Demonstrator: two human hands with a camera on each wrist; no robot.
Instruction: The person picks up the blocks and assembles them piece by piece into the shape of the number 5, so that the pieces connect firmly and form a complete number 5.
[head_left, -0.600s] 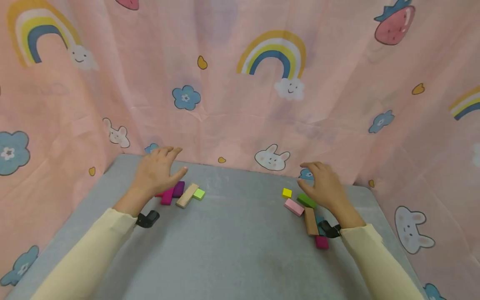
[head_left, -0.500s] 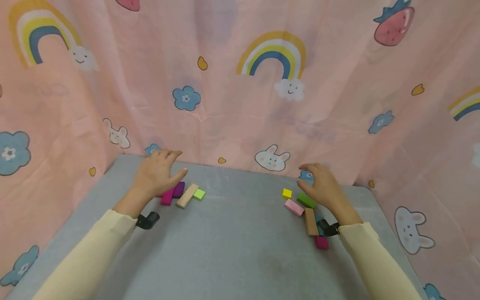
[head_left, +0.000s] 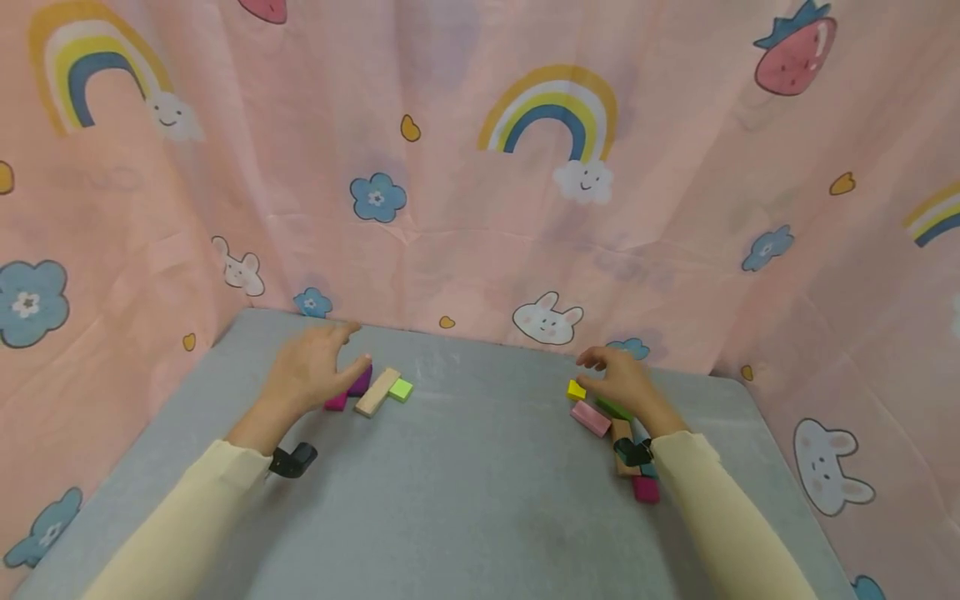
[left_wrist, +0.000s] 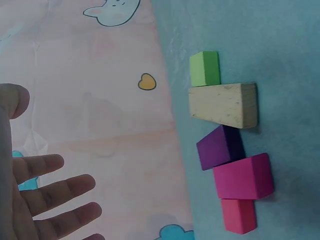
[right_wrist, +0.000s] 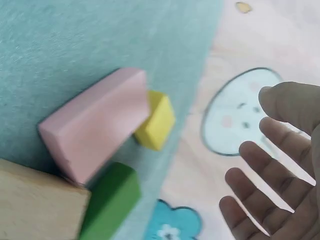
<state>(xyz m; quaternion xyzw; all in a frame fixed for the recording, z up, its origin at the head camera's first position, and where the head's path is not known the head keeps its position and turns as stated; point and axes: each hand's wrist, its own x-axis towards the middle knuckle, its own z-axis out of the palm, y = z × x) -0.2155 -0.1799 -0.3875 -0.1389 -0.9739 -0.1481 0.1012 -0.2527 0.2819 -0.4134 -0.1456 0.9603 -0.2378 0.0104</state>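
My left hand (head_left: 307, 367) hovers with spread fingers over the left group of blocks, touching none. In the left wrist view that row holds a lime block (left_wrist: 205, 69), a plain wooden block (left_wrist: 222, 106), a purple block (left_wrist: 220, 147), a magenta block (left_wrist: 243, 177) and a red-pink block (left_wrist: 239, 216). My right hand (head_left: 622, 383), fingers slightly bent and holding nothing, is over the right group, its thumb near the yellow block (head_left: 576, 390). Beside that lie a pink block (head_left: 591, 418), a green block (right_wrist: 112, 202) and a wooden block (right_wrist: 42, 202), partly under the wrist in the head view.
A grey table (head_left: 465, 492) carries both groups, with a wide stretch between them. A teal block (head_left: 648, 470) and a magenta block (head_left: 647, 489) lie nearest me on the right. A pink patterned curtain (head_left: 450, 250) encloses the table's back and sides.
My right hand has moved down and left, toward the yellow block. My left hand has lowered slightly, covering more of the magenta block. The blocks keep their places.
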